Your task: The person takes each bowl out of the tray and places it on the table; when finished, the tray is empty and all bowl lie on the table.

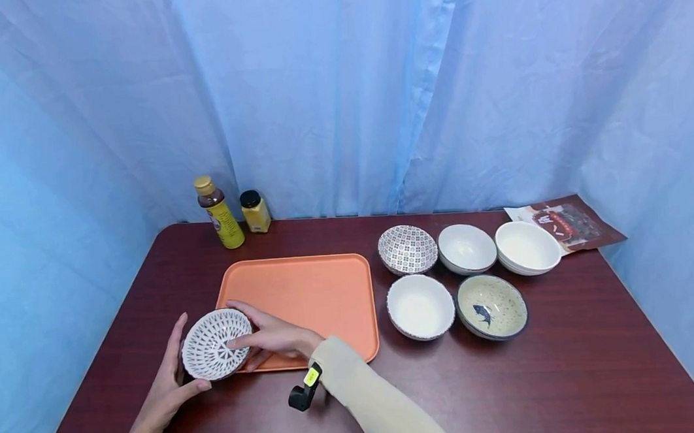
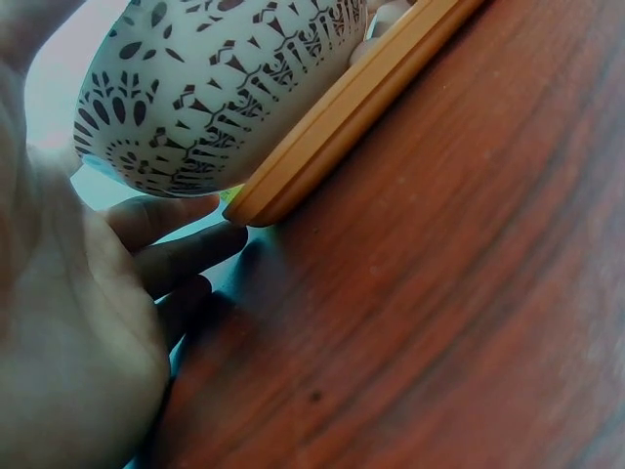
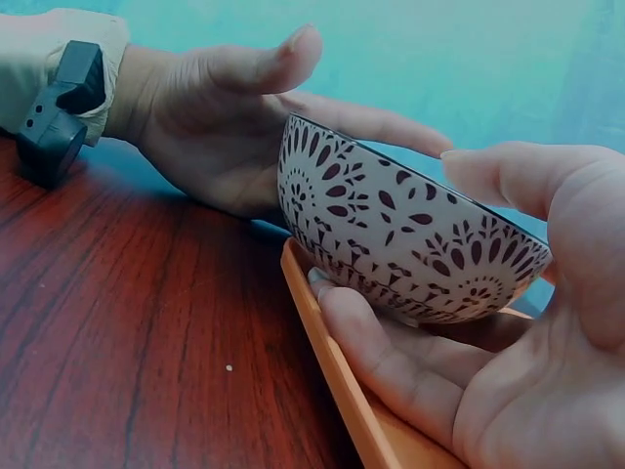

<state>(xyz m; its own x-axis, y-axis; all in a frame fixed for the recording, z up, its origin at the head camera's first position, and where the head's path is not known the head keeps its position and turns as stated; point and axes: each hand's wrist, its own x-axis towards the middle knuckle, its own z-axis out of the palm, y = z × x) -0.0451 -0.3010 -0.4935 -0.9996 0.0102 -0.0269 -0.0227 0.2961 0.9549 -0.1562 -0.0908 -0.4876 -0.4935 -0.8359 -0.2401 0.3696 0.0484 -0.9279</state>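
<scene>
A bowl (image 1: 203,348), white inside with a dark lattice pattern, tilts over the near left corner of the orange tray (image 1: 303,287). My right hand (image 1: 276,334) grips its right side, thumb over the rim and fingers beneath, as the right wrist view shows. On the opposite side, my left hand (image 1: 163,393) is spread beside the bowl with thumb and fingers apart. The left wrist view shows the bowl's brown-patterned outer wall (image 2: 215,98), with the left fingers (image 2: 190,259) extending below it near the tray's edge.
Right of the tray stand a patterned bowl (image 1: 407,249), a pale bowl (image 1: 467,248), stacked white bowls (image 1: 528,246), another white bowl (image 1: 420,306) and a fish-painted bowl (image 1: 499,303). Behind are a sauce bottle (image 1: 223,216), a black-lidded jar (image 1: 256,213) and a food packet (image 1: 583,224).
</scene>
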